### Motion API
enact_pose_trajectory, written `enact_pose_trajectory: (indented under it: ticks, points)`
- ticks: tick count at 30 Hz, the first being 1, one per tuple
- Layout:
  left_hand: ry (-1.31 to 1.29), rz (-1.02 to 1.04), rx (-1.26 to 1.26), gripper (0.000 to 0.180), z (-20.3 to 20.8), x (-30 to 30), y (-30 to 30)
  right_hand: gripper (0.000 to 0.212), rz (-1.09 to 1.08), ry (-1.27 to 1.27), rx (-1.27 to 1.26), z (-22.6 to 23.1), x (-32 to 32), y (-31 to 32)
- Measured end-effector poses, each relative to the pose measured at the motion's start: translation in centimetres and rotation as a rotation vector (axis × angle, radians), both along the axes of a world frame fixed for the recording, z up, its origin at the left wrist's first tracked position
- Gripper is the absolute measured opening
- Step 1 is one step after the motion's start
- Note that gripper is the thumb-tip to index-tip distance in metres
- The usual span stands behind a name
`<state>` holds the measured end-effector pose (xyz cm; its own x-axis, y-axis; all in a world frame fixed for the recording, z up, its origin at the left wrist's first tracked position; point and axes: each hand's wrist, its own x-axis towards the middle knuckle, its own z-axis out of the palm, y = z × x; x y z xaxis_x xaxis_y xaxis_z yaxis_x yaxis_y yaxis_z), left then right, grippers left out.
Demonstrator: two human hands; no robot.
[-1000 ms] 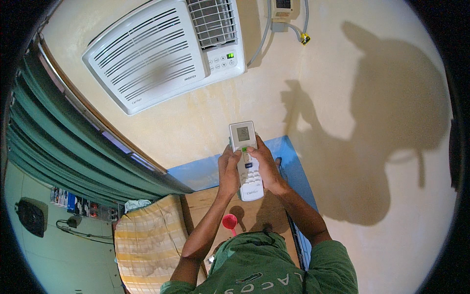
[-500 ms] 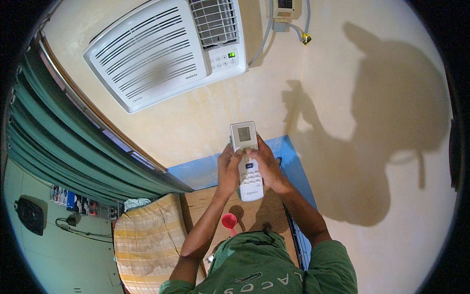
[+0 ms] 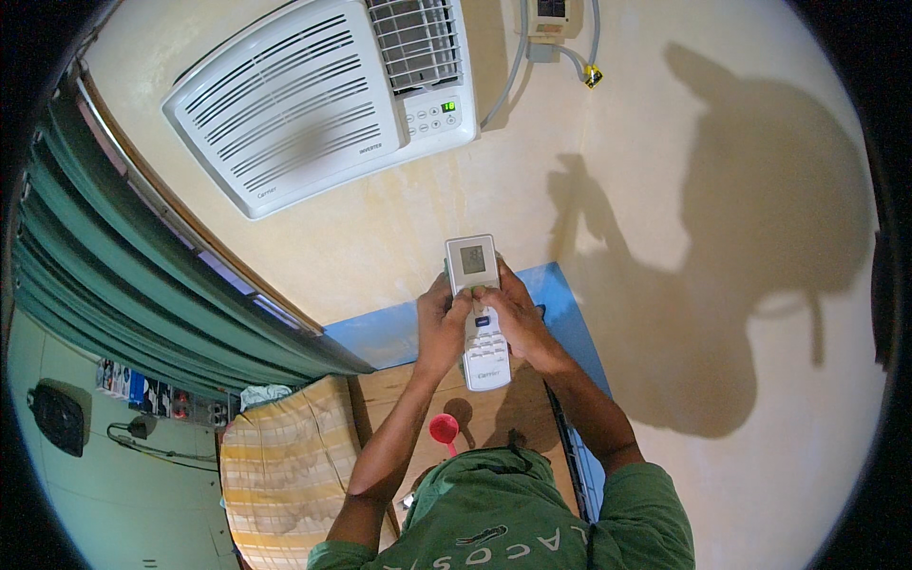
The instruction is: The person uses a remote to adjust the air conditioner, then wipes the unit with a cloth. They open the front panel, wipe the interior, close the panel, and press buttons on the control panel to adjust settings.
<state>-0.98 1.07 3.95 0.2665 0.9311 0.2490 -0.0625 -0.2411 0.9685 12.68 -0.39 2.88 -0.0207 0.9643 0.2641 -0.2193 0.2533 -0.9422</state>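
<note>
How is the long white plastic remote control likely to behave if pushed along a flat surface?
Probably stiff: the remote control looks straight-edged between the left hand and right hand. Its long, blocky shape suggests sliding rather than rolling. The grey rectangular display window may be its most fragile part, being a pane near one end.

Left grip (image 3: 441, 325) and right grip (image 3: 516, 319) hold a white remote (image 3: 483, 328).

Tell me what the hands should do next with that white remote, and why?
Perhaps gently press a button with one thumb. The left hand and right hand both hold the remote, thumbs over the area just below its screen, and the air conditioner has its green display lit.
</note>
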Motion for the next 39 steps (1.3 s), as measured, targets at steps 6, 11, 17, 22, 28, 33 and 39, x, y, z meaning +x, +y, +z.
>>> enact_pose_trajectory:
  ticks: [6, 11, 17, 22, 28, 33, 39]
  points:
    - [-0.027, -0.007, 0.024, 0.025, -0.1, 0.1, -0.1, 0.037, 0.013, -0.044, 0.020, -0.1, 0.2, -0.1]
    - [-0.005, -0.003, 0.067, 0.026, 0.1, 0.1, 0.1, 0.035, 0.011, 0.013, 0.014, 0.0, 0.0, 0.0]
    - [-0.016, 0.005, 0.071, 0.027, 0.5, 0.2, -0.1, 0.035, -0.007, -0.008, 0.026, -0.1, 0.0, 0.3]
    - [-0.036, 0.007, 0.032, 0.028, 0.7, 0.3, 0.1, 0.031, 0.025, 0.029, -0.002, 0.4, 0.0, 0.4]
    - [-0.054, 0.024, 0.009, 0.027, 0.7, 0.5, 0.2, 0.027, 0.006, 0.060, 0.014, 0.9, -0.2, 0.4]
    - [-0.031, 0.036, 0.026, 0.026, 0.7, 0.7, 0.3, 0.029, 0.005, 0.030, -0.015, 0.7, 0.1, 0.5]
    - [-0.040, 0.041, 0.023, 0.026, 0.4, 0.9, 0.4, 0.029, 0.013, 0.070, -0.035, 0.7, 0.2, 0.5]
